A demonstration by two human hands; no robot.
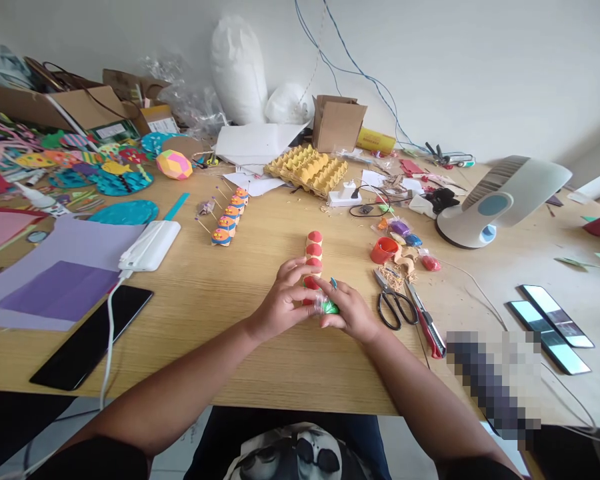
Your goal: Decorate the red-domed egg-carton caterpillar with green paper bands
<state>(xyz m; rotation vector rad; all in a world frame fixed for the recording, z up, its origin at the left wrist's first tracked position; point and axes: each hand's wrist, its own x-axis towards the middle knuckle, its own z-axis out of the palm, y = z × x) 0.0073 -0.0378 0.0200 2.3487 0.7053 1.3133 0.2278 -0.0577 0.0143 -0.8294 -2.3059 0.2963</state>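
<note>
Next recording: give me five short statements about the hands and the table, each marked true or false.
The left hand and right hand meet at the near end of the red-domed strip. True.
The right hand pinches a blue piece. False: it is a green piece.
The scissors lie left of the left hand. False: right of the right hand.
The yellow egg tray sits beyond the strip. True.
The fan stands at the table's left. False: at its right.
</note>
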